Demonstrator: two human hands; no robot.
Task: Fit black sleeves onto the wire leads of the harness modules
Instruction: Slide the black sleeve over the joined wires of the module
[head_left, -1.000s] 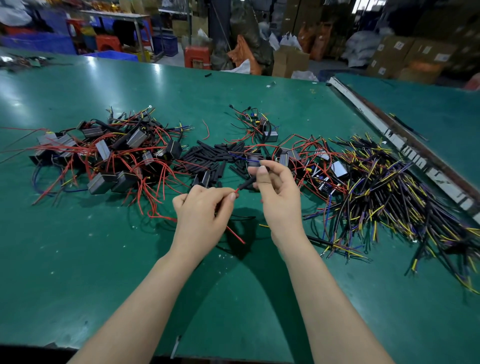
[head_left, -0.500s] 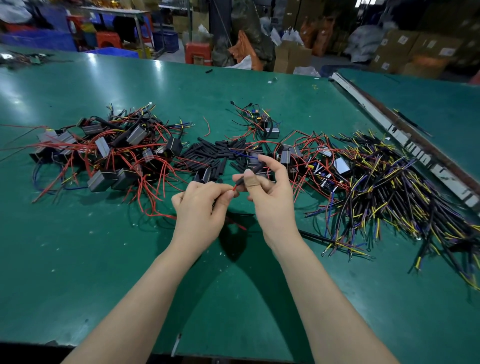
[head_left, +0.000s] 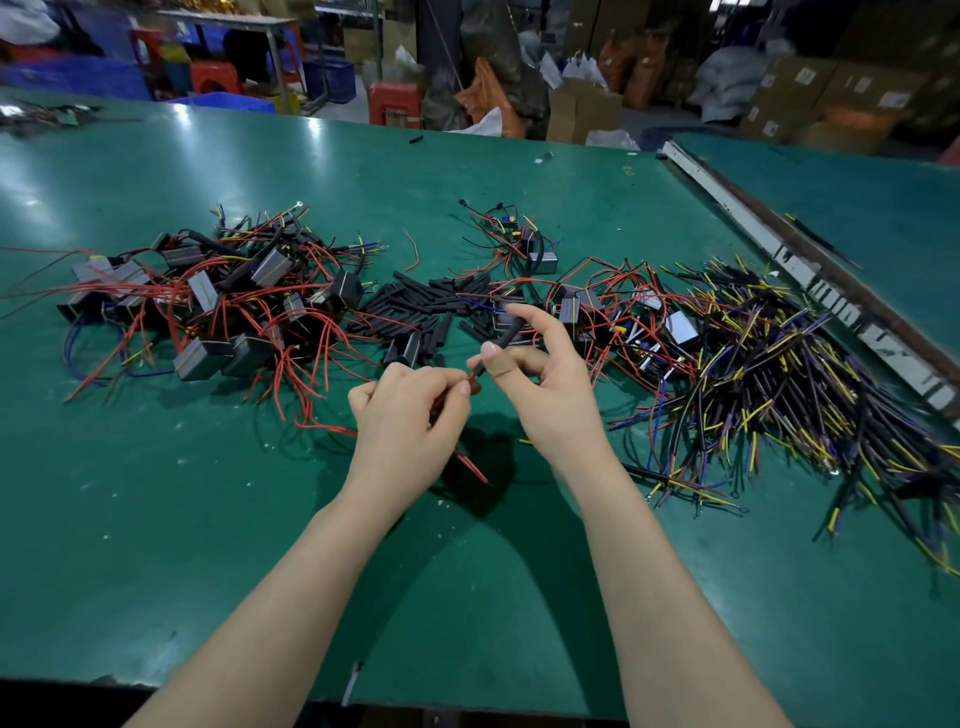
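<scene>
left hand (head_left: 410, 410) pinching red lead (head_left: 471, 383) at frame centre; right hand (head_left: 540, 379) pinching black sleeve (head_left: 503, 340) just beside lead tip, above tabletop (head_left: 208, 519). risk: misaligned sleeve mouth, causing lead tip to buckle or miss.

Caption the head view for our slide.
Left hand feeds a red lead into a sleeve pinched by the right hand.
</scene>
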